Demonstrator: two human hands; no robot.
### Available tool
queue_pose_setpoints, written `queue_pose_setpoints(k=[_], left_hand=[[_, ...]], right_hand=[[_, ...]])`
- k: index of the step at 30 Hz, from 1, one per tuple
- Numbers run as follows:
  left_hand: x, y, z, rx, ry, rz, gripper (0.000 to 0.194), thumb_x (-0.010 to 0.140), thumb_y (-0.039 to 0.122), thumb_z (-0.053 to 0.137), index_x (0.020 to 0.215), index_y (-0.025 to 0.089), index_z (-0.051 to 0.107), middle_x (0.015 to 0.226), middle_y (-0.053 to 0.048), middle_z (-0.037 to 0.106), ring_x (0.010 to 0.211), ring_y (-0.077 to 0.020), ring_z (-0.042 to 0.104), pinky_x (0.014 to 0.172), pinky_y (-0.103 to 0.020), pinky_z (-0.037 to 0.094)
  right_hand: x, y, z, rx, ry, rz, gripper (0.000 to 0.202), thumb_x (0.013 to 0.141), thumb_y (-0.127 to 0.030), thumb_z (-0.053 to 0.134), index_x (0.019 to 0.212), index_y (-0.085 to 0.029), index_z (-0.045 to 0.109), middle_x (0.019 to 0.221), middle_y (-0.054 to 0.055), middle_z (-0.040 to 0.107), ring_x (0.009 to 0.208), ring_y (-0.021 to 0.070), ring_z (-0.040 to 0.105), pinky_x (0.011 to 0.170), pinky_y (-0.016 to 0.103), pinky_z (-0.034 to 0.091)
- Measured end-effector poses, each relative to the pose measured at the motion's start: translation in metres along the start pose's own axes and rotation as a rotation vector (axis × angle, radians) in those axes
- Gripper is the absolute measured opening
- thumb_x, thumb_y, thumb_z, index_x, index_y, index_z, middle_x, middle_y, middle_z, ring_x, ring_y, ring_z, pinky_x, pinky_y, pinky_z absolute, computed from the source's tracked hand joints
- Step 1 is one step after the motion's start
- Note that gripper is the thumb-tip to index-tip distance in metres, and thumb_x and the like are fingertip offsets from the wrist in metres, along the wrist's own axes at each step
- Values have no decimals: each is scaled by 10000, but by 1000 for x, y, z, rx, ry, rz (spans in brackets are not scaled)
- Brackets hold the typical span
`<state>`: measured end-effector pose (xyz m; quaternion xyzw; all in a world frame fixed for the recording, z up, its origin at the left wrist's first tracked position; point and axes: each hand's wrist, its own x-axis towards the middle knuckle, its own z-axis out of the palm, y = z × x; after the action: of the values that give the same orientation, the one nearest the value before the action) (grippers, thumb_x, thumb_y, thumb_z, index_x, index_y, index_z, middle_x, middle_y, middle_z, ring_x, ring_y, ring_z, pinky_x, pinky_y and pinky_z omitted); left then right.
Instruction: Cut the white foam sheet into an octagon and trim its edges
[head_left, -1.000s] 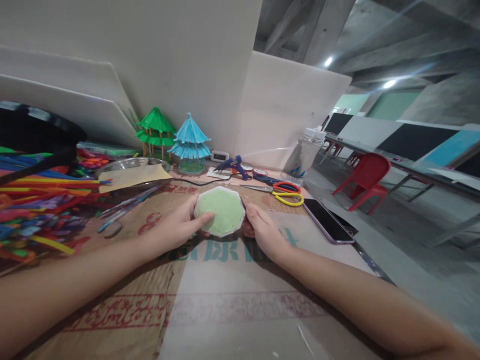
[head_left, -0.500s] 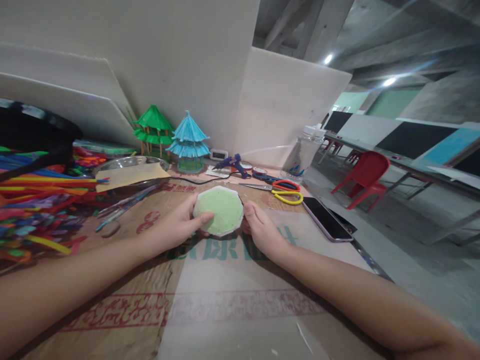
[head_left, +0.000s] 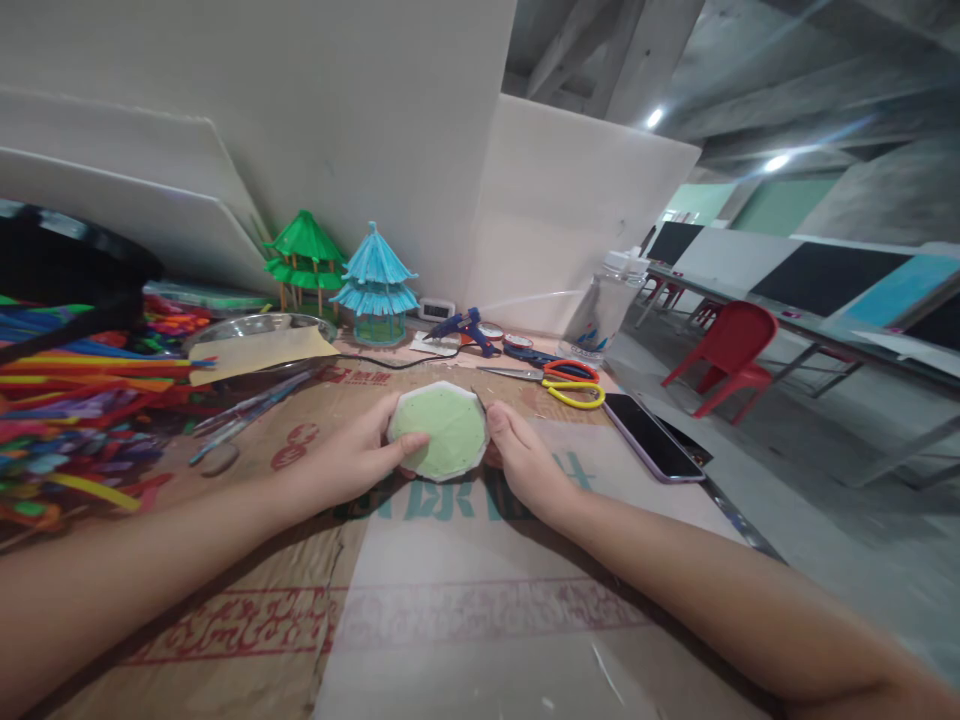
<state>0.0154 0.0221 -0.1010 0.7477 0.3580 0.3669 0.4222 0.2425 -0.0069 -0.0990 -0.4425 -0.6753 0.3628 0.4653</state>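
Observation:
A pale green octagonal board (head_left: 442,425) with a white rim is held up in front of me, its flat face tilted toward the camera. My left hand (head_left: 382,440) grips it from the left, the thumb lying across the green face and the fingers underneath. At the right edge, my right hand (head_left: 517,445) is closed with its thumb pressed on the curled fingers against the rim. Those right fingertips are mostly hidden behind the edge. Below lies a translucent sheet (head_left: 480,620) over printed brown cardboard (head_left: 255,560).
Green (head_left: 306,245) and blue (head_left: 374,285) model pavilions stand behind. A glue gun (head_left: 461,328), scissors (head_left: 559,380) and phone (head_left: 652,438) lie back and right. Colourful pipe cleaners (head_left: 82,420) and a metal bowl (head_left: 262,325) are left. A plastic bottle (head_left: 604,305) stands back right.
The octagonal board has dropped slightly toward me and tipped a little. Both hands keep nearly the same place around it.

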Motion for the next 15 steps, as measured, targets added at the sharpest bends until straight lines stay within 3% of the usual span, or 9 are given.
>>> queue_pose_setpoints(k=[8,15], left_hand=[[1,0,0,-37,-8,-15,523,879,456,630,1337,225,524,1207,-100,663,973,-265,662,697,-317,579],[1,-1,1,-88,22,-15,515,836,432,682,1294,223,573,1165,-100,691,971,-277,667,660,-304,574]], right_hand=[[0,-10,-3,-149,11,-30,536,939,-716,285,784,-225,432,753,-1,460,724,170,445,676,310,364],[1,-6,-3,-79,34,-7,508,946,-682,351,817,-215,504,779,9,503,746,170,464,685,306,382]])
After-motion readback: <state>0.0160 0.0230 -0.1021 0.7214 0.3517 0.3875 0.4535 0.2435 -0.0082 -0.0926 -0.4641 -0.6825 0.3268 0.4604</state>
